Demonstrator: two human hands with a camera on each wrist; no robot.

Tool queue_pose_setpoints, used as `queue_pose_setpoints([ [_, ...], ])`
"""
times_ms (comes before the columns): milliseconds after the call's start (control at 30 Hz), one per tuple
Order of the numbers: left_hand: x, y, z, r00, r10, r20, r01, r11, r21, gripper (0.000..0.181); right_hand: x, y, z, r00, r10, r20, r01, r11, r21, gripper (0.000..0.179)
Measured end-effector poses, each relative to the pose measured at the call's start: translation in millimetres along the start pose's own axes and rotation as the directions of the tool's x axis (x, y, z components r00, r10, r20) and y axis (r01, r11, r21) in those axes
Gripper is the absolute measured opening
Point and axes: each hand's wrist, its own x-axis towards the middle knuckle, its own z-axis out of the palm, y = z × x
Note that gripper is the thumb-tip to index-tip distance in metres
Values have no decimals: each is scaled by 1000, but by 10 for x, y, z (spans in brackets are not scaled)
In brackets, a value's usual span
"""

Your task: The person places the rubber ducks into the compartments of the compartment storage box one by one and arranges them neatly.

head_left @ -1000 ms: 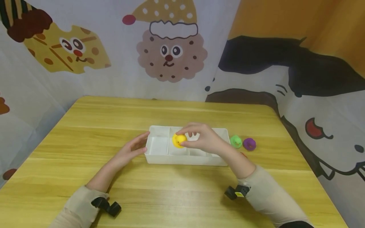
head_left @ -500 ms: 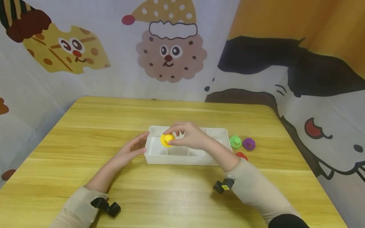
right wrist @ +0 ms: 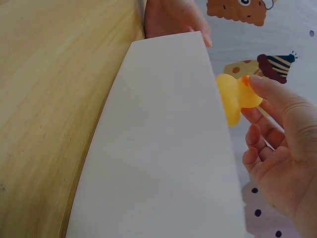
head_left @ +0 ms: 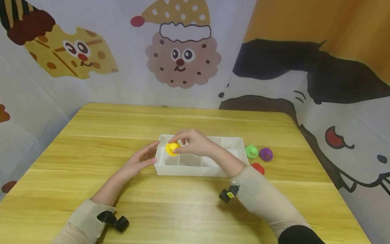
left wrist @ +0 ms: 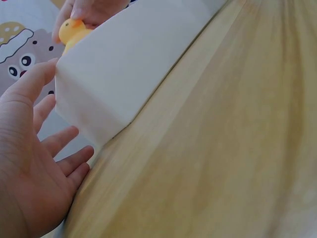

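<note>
In the head view a white divided box (head_left: 195, 171) stands on the wooden table. My right hand (head_left: 199, 145) pinches a yellow rubber duck (head_left: 172, 148) between thumb and fingers, over the leftmost compartment. The right wrist view shows the duck (right wrist: 232, 96) at the box's rim, its lower part hidden behind the wall. My left hand (head_left: 136, 164) lies at the box's left end, thumb and fingertips touching it. Seen from the left wrist, the fingers of that hand (left wrist: 37, 163) are spread and loosely extended along the end wall.
Right of the box lie a green duck (head_left: 251, 151), a purple duck-like toy (head_left: 266, 154) and a red toy (head_left: 258, 168), the red one partly hidden by the box. A printed curtain (head_left: 122, 91) hangs behind the table (head_left: 189, 210).
My right hand has carried the yellow duck leftwards, from the second compartment to over the leftmost one. More of the red toy shows now. The left hand and the box have stayed put.
</note>
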Motion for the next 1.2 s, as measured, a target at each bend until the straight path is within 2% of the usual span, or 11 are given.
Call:
queue_pose_setpoints([
  [200,1,-2,-3,1000,-4,-6,4,1000,8,59,90,37,42,999,9,39,-9,1000,-2,30],
  [533,-2,13,0,1000,-8,-6,8,1000,2,59,187,145,122,993,89,83,-86,996,-34,30],
  [933,-4,33,15,1000,-13,-3,13,1000,-12,60,233,216,187,972,198,126,-198,980,-12,29],
  [1200,-2,30,17,1000,-8,0,8,1000,-14,60,272,244,243,959,235,156,-233,972,-30,28],
])
